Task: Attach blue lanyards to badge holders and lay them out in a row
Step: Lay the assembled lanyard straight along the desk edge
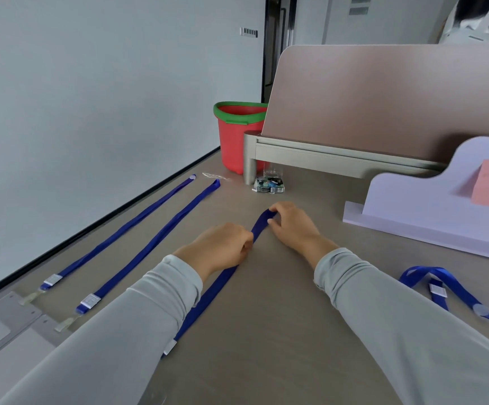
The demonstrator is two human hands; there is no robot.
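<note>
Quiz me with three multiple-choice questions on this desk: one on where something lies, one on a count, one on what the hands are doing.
1. Where is the looped lanyard? A. right of the right sleeve B. on the floor C. on the wall
2. How many blue lanyards show? A. two B. four C. six
3. What do the left hand and right hand do? A. grip one lanyard together B. lie flat, empty C. wave in the air
Key: 1 A, it lies beside that sleeve; 2 B, two straight lanyards, the held lanyard, the looped one; 3 A, both pinch the held lanyard.
</note>
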